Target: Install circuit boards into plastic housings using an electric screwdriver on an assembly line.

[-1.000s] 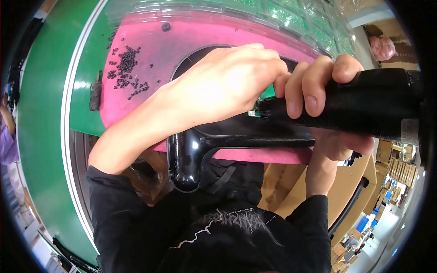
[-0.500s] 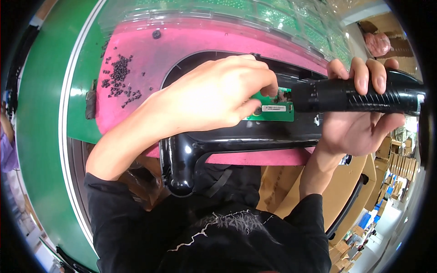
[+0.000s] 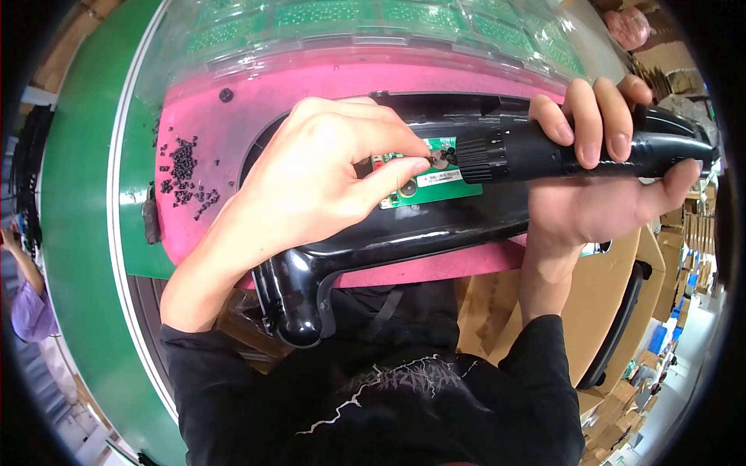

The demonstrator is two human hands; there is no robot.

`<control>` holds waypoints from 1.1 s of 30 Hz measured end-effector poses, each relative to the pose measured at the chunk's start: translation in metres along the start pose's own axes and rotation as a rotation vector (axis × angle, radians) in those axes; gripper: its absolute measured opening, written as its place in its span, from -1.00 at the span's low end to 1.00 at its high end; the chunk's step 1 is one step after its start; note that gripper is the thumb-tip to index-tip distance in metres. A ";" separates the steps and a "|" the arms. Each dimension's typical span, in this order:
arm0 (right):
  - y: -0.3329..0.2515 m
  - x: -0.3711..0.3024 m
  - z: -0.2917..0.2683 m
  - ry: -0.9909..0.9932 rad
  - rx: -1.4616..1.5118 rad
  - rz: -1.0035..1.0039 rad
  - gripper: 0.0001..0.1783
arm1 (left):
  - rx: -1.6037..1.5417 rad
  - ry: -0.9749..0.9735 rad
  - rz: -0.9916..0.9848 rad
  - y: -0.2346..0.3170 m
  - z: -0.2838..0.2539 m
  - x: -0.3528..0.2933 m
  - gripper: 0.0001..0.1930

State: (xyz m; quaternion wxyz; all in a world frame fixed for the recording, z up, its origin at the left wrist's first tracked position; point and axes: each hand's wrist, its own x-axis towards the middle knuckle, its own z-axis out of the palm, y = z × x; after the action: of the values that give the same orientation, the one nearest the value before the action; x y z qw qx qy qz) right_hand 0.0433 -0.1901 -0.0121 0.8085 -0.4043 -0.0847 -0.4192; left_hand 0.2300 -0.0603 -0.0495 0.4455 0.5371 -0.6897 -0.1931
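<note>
On the black plastic housing [image 3: 435, 241], a green circuit board [image 3: 427, 196] with a white label lies between my hands. My left hand [image 3: 330, 159] reaches over the housing from the left, thumb and forefinger pinched just above the board. A small dark bit shows at their tips, too small to name. My right hand [image 3: 583, 206] grips a black electric screwdriver [image 3: 622, 155], held nearly level, fingers over the top and thumb along its underside. The ribbed collar covers the board's right end, close to my left fingertips. The tool's bit is hidden or too small to tell.
A pink mat [image 3: 217, 128] lies under the housing. Small black screws [image 3: 184, 163] are heaped on its left, near a dark round part [image 3: 226, 95]. Clear plastic trays [image 3: 373, 31] with green boards stand behind. Cardboard [image 3: 614, 311] is at the lower right.
The view has shifted slightly. My left thumb and forefinger have come together from a wider spread. The screwdriver's collar has moved left, further over the board.
</note>
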 end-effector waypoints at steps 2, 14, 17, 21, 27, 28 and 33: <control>0.005 0.001 -0.007 -0.022 0.038 0.023 -0.39 | -0.022 0.018 -0.080 0.003 -0.001 -0.003 -0.89; 0.003 -0.005 0.005 0.035 -0.080 -0.084 -0.37 | 0.122 -0.034 -0.017 -0.004 0.002 -0.004 -0.87; 0.007 -0.003 0.004 0.031 -0.061 -0.074 -0.40 | 0.051 -0.014 0.001 -0.003 0.000 -0.006 -0.87; 0.003 -0.006 0.006 0.061 -0.074 -0.095 -0.38 | 0.064 -0.074 -0.009 0.000 0.002 0.002 -0.88; -0.005 0.003 -0.009 -0.305 -0.284 0.014 -0.13 | 0.070 -0.110 -0.038 0.001 0.005 -0.002 -0.83; -0.014 -0.008 0.000 -0.145 -0.266 0.030 -0.12 | -0.007 -0.097 -0.105 0.003 0.005 -0.003 -0.82; -0.031 0.001 -0.001 -0.187 -0.266 -0.058 -0.15 | 0.162 -0.122 -0.050 0.002 0.006 -0.002 -0.77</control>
State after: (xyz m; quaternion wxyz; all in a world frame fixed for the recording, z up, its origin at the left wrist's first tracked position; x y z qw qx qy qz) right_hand 0.0208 -0.2011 0.0061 0.7241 -0.5423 -0.1150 -0.4104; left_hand 0.2243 -0.0593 -0.0516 0.3526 0.5759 -0.7153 -0.1800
